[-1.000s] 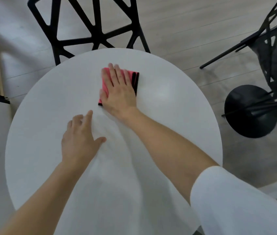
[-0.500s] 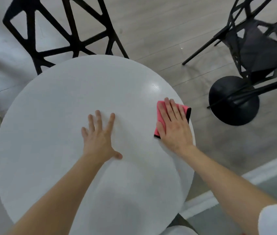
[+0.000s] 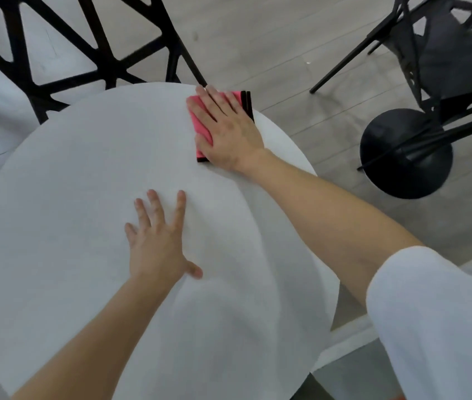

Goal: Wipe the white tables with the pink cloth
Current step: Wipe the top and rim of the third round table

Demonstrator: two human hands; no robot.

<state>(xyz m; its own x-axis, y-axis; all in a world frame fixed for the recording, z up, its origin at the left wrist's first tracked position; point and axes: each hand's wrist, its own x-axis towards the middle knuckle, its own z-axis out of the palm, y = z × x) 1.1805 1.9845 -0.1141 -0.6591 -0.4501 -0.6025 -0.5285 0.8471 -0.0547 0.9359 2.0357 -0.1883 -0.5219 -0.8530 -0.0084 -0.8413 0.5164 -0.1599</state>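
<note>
Your right hand [image 3: 226, 131] lies flat, fingers spread, pressing the folded cloth [image 3: 200, 125] at the bench's [image 3: 70, 226] far edge. Left hand [image 3: 157, 241] is splayed mid-bench, empty. The cloth looks soft and light; keep your palm over its middle.

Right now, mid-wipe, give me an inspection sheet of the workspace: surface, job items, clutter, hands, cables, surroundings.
Surface: round white table, bare, no visible spills.
Job's things: pink cloth with a dark edge, flat at the table's far right rim.
Clutter: nothing seen.
Hands: right hand pressed flat on the cloth; left hand spread flat on the tabletop, holding nothing.
Cables: nothing seen.
Surroundings: black lattice chair behind the table; second black chair and a round black base to the right, on grey wood floor.
</note>
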